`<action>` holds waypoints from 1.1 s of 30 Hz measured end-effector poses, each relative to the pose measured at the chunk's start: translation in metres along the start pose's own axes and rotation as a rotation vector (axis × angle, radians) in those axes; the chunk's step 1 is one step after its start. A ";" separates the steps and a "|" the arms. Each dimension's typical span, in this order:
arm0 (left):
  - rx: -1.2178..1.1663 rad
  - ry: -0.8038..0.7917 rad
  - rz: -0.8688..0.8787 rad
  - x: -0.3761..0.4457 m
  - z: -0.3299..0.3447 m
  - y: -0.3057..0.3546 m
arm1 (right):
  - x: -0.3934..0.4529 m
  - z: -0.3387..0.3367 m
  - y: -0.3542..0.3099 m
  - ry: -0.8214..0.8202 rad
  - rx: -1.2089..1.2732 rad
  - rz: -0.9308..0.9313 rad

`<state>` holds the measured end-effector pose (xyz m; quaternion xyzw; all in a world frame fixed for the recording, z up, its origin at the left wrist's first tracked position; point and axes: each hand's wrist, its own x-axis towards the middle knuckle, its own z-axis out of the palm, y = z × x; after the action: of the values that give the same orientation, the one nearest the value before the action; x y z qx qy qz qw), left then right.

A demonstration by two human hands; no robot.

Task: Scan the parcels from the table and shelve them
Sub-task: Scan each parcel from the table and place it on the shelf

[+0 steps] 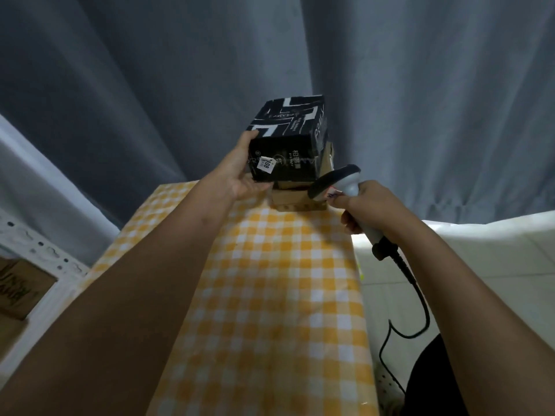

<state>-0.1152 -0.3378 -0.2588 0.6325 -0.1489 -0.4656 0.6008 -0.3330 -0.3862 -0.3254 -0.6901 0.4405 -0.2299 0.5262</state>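
A black parcel box (pixel 289 139) with white markings and a small white label reading 708 is tilted at the far end of the table. My left hand (pixel 240 169) grips its left side, thumb up on the upper corner, palm under the bottom edge. It rests against a brown cardboard parcel (pixel 297 199) that sits on the table beneath it. My right hand (pixel 369 208) holds a grey and black barcode scanner (pixel 339 181) by its handle, head pointing left toward the boxes. A black coiled cable (pixel 420 301) hangs from the handle.
The table carries a yellow and white checked cloth (pixel 270 295). A white perforated metal shelf (pixel 45 253) with a brown carton (pixel 21 289) stands at the left. Grey curtains (pixel 150 85) hang behind. White tiled floor (pixel 480 265) lies to the right.
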 end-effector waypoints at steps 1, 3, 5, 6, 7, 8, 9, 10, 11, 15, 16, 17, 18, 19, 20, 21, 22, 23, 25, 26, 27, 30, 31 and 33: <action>-0.042 0.005 0.030 -0.005 -0.006 0.000 | -0.001 0.001 -0.001 -0.004 0.005 -0.009; -0.115 0.015 0.101 -0.012 -0.024 -0.001 | -0.002 0.005 -0.001 -0.013 0.017 -0.033; -0.167 0.048 0.170 -0.022 -0.052 -0.004 | -0.003 0.011 -0.003 -0.029 0.029 -0.059; -0.191 0.061 0.195 -0.028 -0.067 -0.007 | -0.004 0.015 -0.004 -0.040 0.038 -0.071; -0.210 0.085 0.214 -0.034 -0.082 -0.010 | -0.005 0.020 -0.006 -0.054 0.048 -0.081; -0.222 0.124 0.235 -0.041 -0.096 -0.014 | -0.007 0.025 -0.008 -0.071 0.059 -0.088; -0.209 0.173 0.271 -0.048 -0.110 -0.019 | -0.008 0.030 -0.009 -0.093 0.067 -0.095; -0.176 0.226 0.318 -0.055 -0.123 -0.025 | -0.010 0.036 -0.011 -0.120 0.070 -0.098; -0.126 0.274 0.373 -0.060 -0.136 -0.030 | -0.012 0.042 -0.012 -0.149 0.066 -0.099; 0.458 0.516 0.629 -0.080 -0.181 -0.057 | -0.019 0.065 -0.016 -0.217 0.048 -0.090; 0.730 0.561 0.695 -0.085 -0.188 -0.065 | -0.020 0.069 -0.017 -0.221 0.046 -0.087; 1.004 0.568 0.766 -0.090 -0.195 -0.075 | -0.021 0.075 -0.017 -0.228 0.038 -0.089; 1.235 0.539 0.845 -0.092 -0.201 -0.084 | -0.021 0.080 -0.018 -0.233 0.026 -0.094; 1.395 0.500 0.914 -0.094 -0.206 -0.094 | -0.022 0.084 -0.018 -0.238 0.010 -0.104; 1.481 0.466 0.974 -0.093 -0.212 -0.105 | -0.023 0.088 -0.019 -0.241 -0.007 -0.112; 1.521 0.452 1.023 -0.092 -0.217 -0.114 | -0.023 0.092 -0.019 -0.243 -0.022 -0.117; 1.540 0.449 1.067 -0.092 -0.220 -0.122 | -0.024 0.095 -0.019 -0.243 -0.036 -0.119; 1.549 0.446 1.108 -0.094 -0.219 -0.128 | -0.024 0.097 -0.020 -0.245 -0.049 -0.122; 1.575 0.399 1.212 -0.095 -0.214 -0.138 | -0.024 0.099 -0.021 -0.246 -0.072 -0.127; 1.593 0.350 1.248 -0.094 -0.214 -0.146 | -0.024 0.100 -0.022 -0.246 -0.077 -0.127; 1.611 0.301 1.251 -0.093 -0.212 -0.151 | -0.023 0.099 -0.023 -0.245 -0.079 -0.126; 1.540 0.242 1.120 -0.093 -0.209 -0.160 | -0.022 0.098 -0.026 -0.243 -0.074 -0.128; 1.456 0.237 1.061 -0.095 -0.206 -0.157 | -0.022 0.097 -0.027 -0.243 -0.067 -0.129; 1.235 0.253 0.950 -0.100 -0.197 -0.146 | -0.022 0.095 -0.026 -0.239 -0.048 -0.132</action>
<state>-0.0704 -0.1066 -0.3800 0.7685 -0.5654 0.0833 0.2876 -0.2610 -0.3161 -0.3300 -0.7525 0.3337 -0.1694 0.5420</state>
